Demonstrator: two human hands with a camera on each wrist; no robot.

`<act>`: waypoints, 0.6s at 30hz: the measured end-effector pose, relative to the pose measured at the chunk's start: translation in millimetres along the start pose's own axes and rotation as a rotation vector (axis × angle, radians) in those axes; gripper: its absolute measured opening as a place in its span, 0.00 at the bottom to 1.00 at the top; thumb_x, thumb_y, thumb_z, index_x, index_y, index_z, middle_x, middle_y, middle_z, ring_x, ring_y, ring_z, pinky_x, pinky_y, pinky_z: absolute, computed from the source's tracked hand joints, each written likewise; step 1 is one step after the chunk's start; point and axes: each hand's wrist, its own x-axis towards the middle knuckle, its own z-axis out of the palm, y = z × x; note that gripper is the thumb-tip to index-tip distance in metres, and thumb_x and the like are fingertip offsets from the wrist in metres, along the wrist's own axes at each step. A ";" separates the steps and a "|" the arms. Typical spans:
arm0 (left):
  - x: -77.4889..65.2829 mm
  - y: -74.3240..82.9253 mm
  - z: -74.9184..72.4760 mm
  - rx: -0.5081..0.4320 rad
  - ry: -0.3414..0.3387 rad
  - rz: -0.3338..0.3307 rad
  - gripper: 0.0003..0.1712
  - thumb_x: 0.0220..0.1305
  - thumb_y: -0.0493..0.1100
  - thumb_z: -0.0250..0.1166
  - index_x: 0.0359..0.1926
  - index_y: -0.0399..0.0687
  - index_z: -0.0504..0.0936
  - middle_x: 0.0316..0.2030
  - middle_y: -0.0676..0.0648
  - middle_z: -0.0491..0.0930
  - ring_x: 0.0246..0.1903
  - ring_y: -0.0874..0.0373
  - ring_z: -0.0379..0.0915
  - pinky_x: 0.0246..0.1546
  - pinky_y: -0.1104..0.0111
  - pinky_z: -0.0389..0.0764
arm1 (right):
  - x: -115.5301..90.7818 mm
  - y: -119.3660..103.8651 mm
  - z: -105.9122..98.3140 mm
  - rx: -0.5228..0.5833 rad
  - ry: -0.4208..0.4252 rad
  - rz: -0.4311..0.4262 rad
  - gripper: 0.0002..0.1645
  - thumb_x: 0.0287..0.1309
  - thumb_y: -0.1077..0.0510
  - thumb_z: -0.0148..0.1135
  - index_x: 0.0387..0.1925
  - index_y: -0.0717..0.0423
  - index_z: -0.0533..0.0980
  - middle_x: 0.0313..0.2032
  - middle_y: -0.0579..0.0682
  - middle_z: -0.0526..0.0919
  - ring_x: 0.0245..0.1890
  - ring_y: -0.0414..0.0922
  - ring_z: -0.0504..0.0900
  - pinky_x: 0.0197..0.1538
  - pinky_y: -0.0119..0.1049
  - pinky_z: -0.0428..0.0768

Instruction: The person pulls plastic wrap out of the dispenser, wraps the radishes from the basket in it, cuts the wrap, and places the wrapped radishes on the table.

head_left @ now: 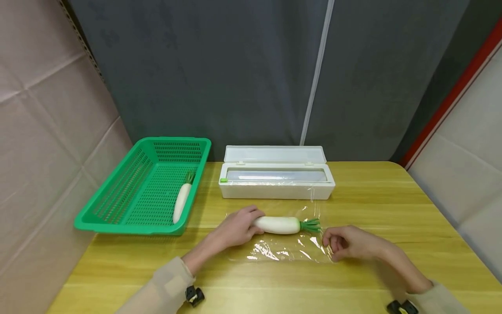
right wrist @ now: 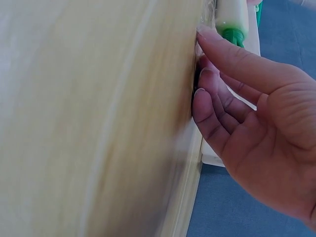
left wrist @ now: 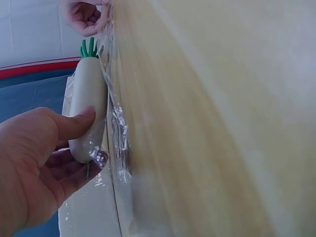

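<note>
A white radish [head_left: 280, 225] with green stalks lies across a sheet of clear plastic wrap [head_left: 266, 252], its leafy end to the right. My left hand [head_left: 240, 227] grips the radish at its plain end; in the left wrist view the thumb lies along its side and the fingers [left wrist: 64, 170] curl under the tip. At the sheet's right edge my right hand [head_left: 349, 242] pinches the wrap between thumb and forefinger, beside the green stalks. Its other fingers [right wrist: 210, 113] are curled close over the table in the right wrist view.
Behind the radish stands a white wrap dispenser [head_left: 276, 192] with its lid raised. A green basket [head_left: 84, 223] on the left holds a second radish [head_left: 181, 203]. The wooden table [head_left: 392, 205] ends at a dark curtain [head_left: 219, 78].
</note>
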 end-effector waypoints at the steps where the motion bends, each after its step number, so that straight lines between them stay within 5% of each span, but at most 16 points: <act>1: 0.2 -0.1 0.5 0.001 0.008 -0.009 0.24 0.64 0.45 0.71 0.58 0.39 0.81 0.49 0.46 0.81 0.44 0.55 0.79 0.48 0.64 0.82 | 0.1 -0.1 0.1 0.002 -0.001 0.008 0.16 0.55 0.61 0.74 0.42 0.55 0.76 0.28 0.40 0.78 0.29 0.33 0.75 0.33 0.30 0.77; 18: -17.8 -11.9 -6.6 0.012 0.023 -0.102 0.25 0.67 0.46 0.70 0.61 0.43 0.79 0.53 0.46 0.78 0.47 0.54 0.78 0.45 0.59 0.83 | -2.7 2.3 3.0 -0.019 0.022 -0.023 0.13 0.57 0.59 0.74 0.40 0.54 0.77 0.27 0.42 0.78 0.29 0.35 0.76 0.33 0.30 0.77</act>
